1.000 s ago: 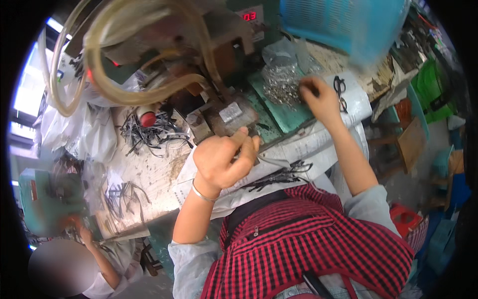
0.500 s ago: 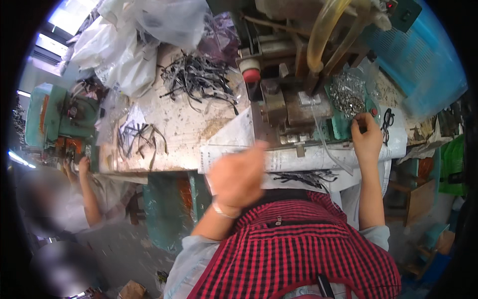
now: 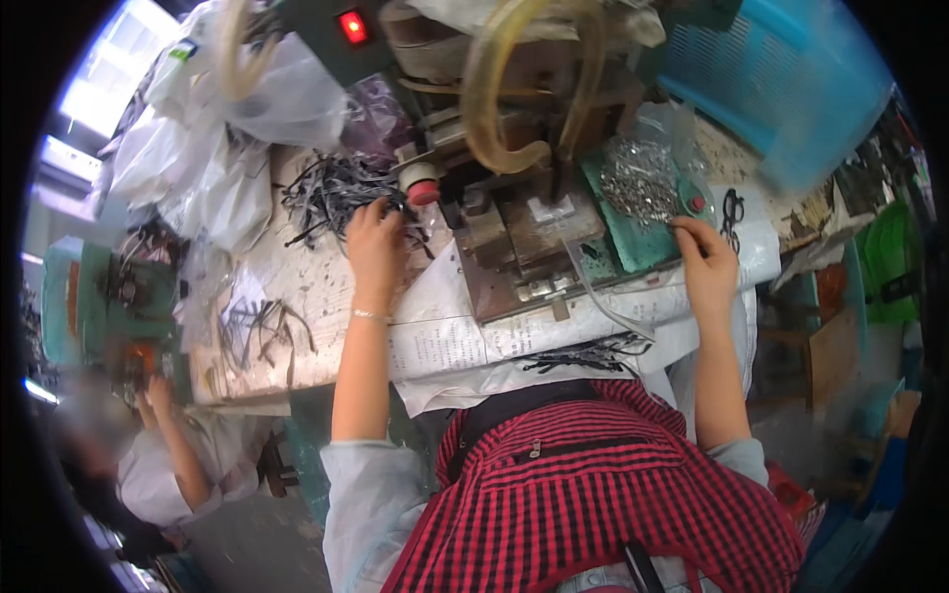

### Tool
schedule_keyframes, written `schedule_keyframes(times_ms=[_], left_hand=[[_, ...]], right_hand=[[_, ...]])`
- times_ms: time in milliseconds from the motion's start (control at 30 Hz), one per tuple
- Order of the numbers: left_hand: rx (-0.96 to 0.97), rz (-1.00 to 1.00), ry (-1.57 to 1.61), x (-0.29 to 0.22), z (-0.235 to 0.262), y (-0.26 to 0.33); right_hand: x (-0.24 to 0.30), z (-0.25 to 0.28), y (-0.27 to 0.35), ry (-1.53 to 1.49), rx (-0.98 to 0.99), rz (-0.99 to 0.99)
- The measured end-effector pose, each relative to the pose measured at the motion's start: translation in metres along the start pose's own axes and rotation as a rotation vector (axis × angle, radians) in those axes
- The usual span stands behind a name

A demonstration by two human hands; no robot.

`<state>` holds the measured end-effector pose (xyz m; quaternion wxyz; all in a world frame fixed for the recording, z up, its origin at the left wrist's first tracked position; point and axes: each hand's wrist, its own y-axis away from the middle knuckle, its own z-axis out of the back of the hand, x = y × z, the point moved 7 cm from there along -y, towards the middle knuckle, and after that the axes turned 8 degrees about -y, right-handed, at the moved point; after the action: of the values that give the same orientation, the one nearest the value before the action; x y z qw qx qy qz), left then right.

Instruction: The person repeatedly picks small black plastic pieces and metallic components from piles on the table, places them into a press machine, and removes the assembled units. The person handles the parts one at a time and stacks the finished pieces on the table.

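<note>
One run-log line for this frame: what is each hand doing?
left hand: reaching into pile of dark strips | right hand: at green tray of small metal parts | press machine: between hands

The left hand reaches far forward on a nearly straight bare forearm, palm down, fingers curled at the tips. The right hand stretches out on the right, fingers bent together, wrist slightly raised.
</note>
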<state>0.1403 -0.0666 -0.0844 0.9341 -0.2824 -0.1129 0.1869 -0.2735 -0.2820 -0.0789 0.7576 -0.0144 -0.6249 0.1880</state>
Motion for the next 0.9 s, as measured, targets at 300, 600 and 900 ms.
schedule_keyframes(times_ms=[300,600,900], left_hand=[[-0.219,0.693,1.096,0.079,0.024,0.027],[-0.038,0.956,1.292,-0.005,0.029,0.059],[-0.523,0.159,1.219,-0.088,0.203,-0.046]], right_hand=[[0.091,-0.004,0.014,-0.100,0.044,0.202],[0.137,-0.098,-0.011,-0.196,0.110,0.372],[0.143,-0.106,0.001,-0.232,0.033,0.396]])
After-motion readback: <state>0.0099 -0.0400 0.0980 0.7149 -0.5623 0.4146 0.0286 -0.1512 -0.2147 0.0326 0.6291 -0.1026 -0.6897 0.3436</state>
